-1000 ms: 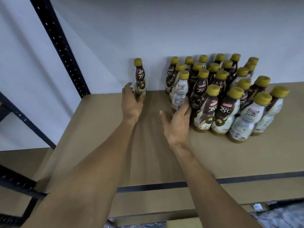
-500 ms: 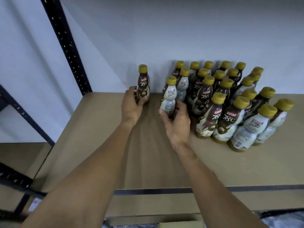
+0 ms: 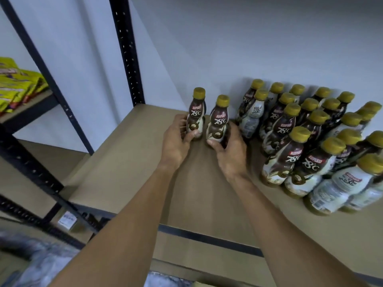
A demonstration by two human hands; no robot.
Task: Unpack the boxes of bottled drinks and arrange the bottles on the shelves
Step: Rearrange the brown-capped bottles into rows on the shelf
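Note:
Two brown coffee bottles with gold caps stand side by side at the back of the tan shelf board (image 3: 128, 166). My left hand (image 3: 177, 141) grips the base of the left bottle (image 3: 196, 112). My right hand (image 3: 230, 151) grips the base of the right bottle (image 3: 220, 119). Both bottles are upright and close to the white wall. A cluster of several more of the same bottles (image 3: 310, 141) stands to the right of my right hand, packed in rows.
A black perforated upright (image 3: 126, 50) rises at the shelf's back left corner. A neighbouring shelf at the far left carries yellow-green packets (image 3: 16, 83). The shelf's dark front rail (image 3: 207, 239) runs below my forearms, with a lower shelf beneath.
My right hand took a bottle from the cluster's left edge and slid it left, next to the bottle in my left hand. The view shifted left and closer.

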